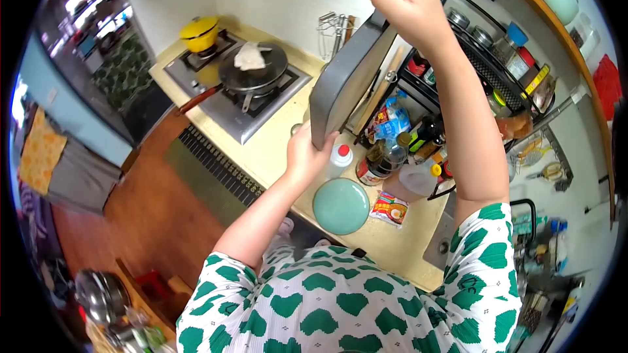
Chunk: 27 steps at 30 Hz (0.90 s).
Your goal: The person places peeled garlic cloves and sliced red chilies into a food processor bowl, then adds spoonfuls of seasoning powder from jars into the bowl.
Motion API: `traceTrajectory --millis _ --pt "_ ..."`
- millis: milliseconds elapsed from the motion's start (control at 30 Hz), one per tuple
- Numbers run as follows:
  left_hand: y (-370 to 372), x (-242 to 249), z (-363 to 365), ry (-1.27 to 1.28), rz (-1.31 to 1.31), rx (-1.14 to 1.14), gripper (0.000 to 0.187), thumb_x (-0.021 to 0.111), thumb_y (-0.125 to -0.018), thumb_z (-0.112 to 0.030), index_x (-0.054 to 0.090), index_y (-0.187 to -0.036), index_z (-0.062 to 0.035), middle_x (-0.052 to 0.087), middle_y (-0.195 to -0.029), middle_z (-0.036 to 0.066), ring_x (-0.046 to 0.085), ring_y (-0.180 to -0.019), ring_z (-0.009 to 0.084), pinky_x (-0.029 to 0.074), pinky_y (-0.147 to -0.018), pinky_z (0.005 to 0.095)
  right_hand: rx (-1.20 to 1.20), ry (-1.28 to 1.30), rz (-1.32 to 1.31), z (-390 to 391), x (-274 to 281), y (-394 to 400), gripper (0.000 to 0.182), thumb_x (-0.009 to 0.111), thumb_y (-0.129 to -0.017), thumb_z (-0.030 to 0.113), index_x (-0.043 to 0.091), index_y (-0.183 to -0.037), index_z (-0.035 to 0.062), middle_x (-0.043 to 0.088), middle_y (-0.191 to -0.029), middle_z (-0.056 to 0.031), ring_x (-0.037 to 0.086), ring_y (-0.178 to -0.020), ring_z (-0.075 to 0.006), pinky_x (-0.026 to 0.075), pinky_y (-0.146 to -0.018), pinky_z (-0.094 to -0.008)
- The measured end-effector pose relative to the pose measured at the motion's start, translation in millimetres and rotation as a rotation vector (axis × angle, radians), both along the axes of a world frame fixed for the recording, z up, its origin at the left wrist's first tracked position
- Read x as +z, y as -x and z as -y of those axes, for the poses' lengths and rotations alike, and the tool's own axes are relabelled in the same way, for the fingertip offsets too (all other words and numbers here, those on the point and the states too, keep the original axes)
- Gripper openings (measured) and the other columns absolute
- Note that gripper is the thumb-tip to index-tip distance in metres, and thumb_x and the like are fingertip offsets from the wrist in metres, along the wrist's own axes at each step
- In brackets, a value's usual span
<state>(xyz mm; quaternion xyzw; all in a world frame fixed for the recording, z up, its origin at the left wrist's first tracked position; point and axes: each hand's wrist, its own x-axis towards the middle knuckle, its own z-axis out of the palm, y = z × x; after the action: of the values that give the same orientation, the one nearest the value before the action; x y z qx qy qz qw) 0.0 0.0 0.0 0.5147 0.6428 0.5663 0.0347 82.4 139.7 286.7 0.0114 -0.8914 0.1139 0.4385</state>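
A thick dark grey board with rounded corners (347, 72), like a cutting board, stands on edge in the air above the counter. One face is dark grey and the other is lighter and tan. My left hand (309, 150) grips its lower end, with the fingers partly behind it. At the upper end my right hand (409, 3) is closed, fingers curled at the board's top; just how they grip is partly hidden. Below the board, near my left hand, is a white bottle with a red cap (341, 157). A pale green plate (341, 206) rests closer to my body.
On the stove (242, 111) sit a frying pan (275, 65) with a whitish cloth-like piece (250, 57) over it and a yellow pot (199, 34). Bottles, a plastic jug (412, 182) and a red food packet (390, 209) crowd the counter. A black rack (484, 46) stands against the wall.
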Motion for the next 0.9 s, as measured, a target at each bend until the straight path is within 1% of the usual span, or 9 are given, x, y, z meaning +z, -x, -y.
traceTrajectory --millis 100,200,300,433,467,600,700,767,900 --pt "20 -4 -47 -0.008 0.056 -0.076 0.031 0.08 -0.086 -0.018 0.071 -0.113 -0.0036 0.072 -0.106 0.017 0.07 -0.096 0.0394 0.056 -0.08 0.0442 -0.107 -0.045 0.013 -45 -3 23 0.057 0.075 -0.091 0.029 0.046 -0.053 -0.0007 0.037 -0.046 -0.0053 0.037 -0.045 -0.0165 0.035 -0.051 -0.0374" --pt "29 -11 -74 -0.005 0.046 -0.175 0.043 0.086 -0.082 -0.022 0.069 -0.117 -0.0035 0.072 -0.109 0.017 0.07 -0.098 0.039 0.056 -0.083 0.0436 -0.242 -0.073 0.086 -67 -11 28 0.057 0.075 -0.092 0.024 0.041 -0.054 0.0011 0.041 -0.05 -0.0035 0.041 -0.061 -0.0165 0.037 -0.061 -0.0354" --pt "38 -15 -103 -0.003 0.044 -0.29 0.059 0.092 -0.074 -0.028 0.068 -0.121 -0.0028 0.071 -0.113 0.017 0.07 -0.101 0.038 0.056 -0.085 0.0432 -0.378 -0.136 0.102 -95 -23 32 0.048 0.076 -0.091 0.026 0.058 -0.055 0.0005 0.05 -0.05 -0.0064 0.049 -0.062 -0.0198 0.042 -0.061 -0.0338" --pt "46 -13 -129 -0.064 -0.271 -0.32 0.075 0.095 -0.065 -0.034 0.065 -0.127 -0.004 0.066 -0.123 0.016 0.058 -0.118 0.0405 0.049 -0.101 0.0464 -0.596 -0.23 0.177 -125 -39 28 0.048 0.068 -0.095 0.037 0.068 -0.061 0.0039 0.063 -0.061 -0.0041 0.061 -0.079 -0.0235 0.045 -0.092 -0.0408" --pt "48 -15 -137 -0.008 -0.252 -0.352 0.083 0.094 -0.064 -0.037 0.061 -0.134 -0.0049 0.06 -0.132 0.017 0.05 -0.125 0.0409 0.044 -0.107 0.0478 -0.66 -0.244 0.211 -131 -40 25 0.038 0.066 -0.091 0.04 0.081 -0.073 0.0103 0.073 -0.072 -0.0099 0.067 -0.088 -0.0281 0.04 -0.105 -0.0446" --pt "43 -27 -164 0.125 -0.476 -0.249 0.125 0.093 -0.06 -0.053 0.033 -0.158 -0.003 0.031 -0.159 0.027 0.032 -0.145 0.0458 0.026 -0.119 0.0587 -0.948 -0.488 0.484 -160 -62 4 0.043 0.067 -0.095 0.044 0.076 -0.068 0.0109 0.072 -0.081 -0.0026 0.064 -0.105 -0.0232 0.036 -0.115 -0.0466" --pt "38 -30 -181 0.008 -0.464 -0.319 0.136 0.093 -0.056 -0.056 0.026 -0.16 -0.001 0.029 -0.161 0.026 0.029 -0.149 0.0442 0.021 -0.122 0.0584 -1.035 -0.52 0.482 -171 -69 -13 0.034 0.07 -0.094 0.04 0.077 -0.077 0.0113 0.073 -0.091 -0.0017 0.063 -0.108 -0.0222 0.035 -0.117 -0.0481" --pt "34 -37 -194 0.096 -0.493 -0.424 0.148 0.095 -0.051 -0.061 0.018 -0.163 -0.0028 0.026 -0.163 0.026 0.024 -0.153 0.0416 0.014 -0.125 0.0585 -1.04 -0.512 0.467 -165 -78 -20 0.02 0.074 -0.091 0.032 0.073 -0.1 0.014 0.071 -0.109 -0.0005 0.062 -0.117 -0.0195 0.034 -0.118 -0.0499" --pt "44 -46 -211 0.324 -0.482 -0.54 0.155 0.095 -0.05 -0.063 0.009 -0.164 -0.0019 0.025 -0.165 0.025 0.02 -0.155 0.0413 0.011 -0.126 0.0556 -0.963 -0.303 0.179 -125 -96 -21 0.021 0.071 -0.094 0.033 0.073 -0.103 0.0147 0.071 -0.119 -0.003 0.056 -0.133 -0.0252 0.027 -0.12 -0.0562"
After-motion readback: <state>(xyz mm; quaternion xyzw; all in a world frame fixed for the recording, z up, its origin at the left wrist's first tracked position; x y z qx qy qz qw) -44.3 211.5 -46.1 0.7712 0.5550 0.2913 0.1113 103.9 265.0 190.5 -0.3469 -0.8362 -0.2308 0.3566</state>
